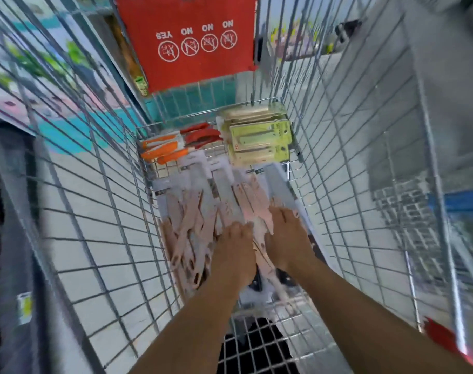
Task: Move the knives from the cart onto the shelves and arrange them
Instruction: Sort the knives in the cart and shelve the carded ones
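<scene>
I look down into a wire shopping cart (100, 201). Its floor holds a pile of pink-handled knives on white cards (192, 211). Orange-handled knives (162, 152) and red-handled knives (201, 136) lie at the far left. Green-carded knife packs (259, 141) are stacked at the far right. Both arms reach down into the cart. My left hand (234, 249) lies on the pink knives with fingers bent down into the pile. My right hand (285, 236) rests beside it on the same pile, fingertips at a carded pack's edge. The frame is blurred, so neither grip is readable.
A red flap with NO and YES pictograms (189, 41) hangs at the cart's far end. The wire sides rise steeply left and right. Shelving with goods (3, 238) runs along the left, and a blue shelf edge (456, 203) is at the right. Pale floor tiles show through the mesh.
</scene>
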The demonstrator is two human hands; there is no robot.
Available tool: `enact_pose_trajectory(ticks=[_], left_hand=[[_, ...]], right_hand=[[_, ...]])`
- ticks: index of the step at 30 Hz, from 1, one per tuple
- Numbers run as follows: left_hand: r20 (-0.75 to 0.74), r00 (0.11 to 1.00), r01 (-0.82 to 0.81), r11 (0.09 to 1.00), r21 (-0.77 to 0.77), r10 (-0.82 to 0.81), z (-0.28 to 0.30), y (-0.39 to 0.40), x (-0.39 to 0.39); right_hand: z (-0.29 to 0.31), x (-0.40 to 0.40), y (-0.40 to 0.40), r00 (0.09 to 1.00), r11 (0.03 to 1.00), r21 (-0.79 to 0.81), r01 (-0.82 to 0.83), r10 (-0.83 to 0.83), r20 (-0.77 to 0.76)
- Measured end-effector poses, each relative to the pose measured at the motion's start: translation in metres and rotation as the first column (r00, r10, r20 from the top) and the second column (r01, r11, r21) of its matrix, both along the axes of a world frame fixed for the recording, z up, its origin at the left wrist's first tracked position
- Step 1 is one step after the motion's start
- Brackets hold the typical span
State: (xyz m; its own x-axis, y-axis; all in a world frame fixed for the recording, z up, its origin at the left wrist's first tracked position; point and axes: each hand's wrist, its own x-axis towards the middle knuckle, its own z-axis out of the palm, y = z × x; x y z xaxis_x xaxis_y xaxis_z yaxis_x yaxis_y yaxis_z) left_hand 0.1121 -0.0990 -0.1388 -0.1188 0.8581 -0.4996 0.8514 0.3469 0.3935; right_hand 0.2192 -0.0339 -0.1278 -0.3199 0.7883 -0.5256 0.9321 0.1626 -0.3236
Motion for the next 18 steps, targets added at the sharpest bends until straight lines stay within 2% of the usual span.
enact_pose_trajectory(ticks=[6, 9, 13, 15, 18], left_hand=[[0.067, 0.996, 0.054, 0.999, 0.003, -0.054, -0.013, 0.002, 0.032], [0.034, 0.994, 0.104, 0.994, -0.034, -0.102, -0.016, 0.001, 0.044], [-0.059, 0.981, 0.177, 0.979, -0.103, -0.183, -0.016, -0.002, 0.048], [-0.119, 0.982, 0.136, 0.987, -0.091, -0.146, -0.013, -0.006, 0.047], [-0.175, 0.983, -0.054, 0.998, -0.044, 0.046, -0.007, -0.01, 0.054]], right_hand=[[-0.004, 0.04, -0.003, 0.976, 0.975, -0.098, 0.201, -0.191, 0.104], [-0.008, 0.048, -0.005, 0.977, 0.975, -0.125, 0.181, -0.164, 0.134], [-0.015, 0.052, -0.004, 0.977, 0.985, -0.051, 0.167, -0.158, 0.144], [-0.019, 0.053, -0.004, 0.98, 0.988, -0.021, 0.153, -0.149, 0.131], [-0.024, 0.052, -0.007, 0.966, 0.966, -0.032, 0.255, -0.253, 0.059]])
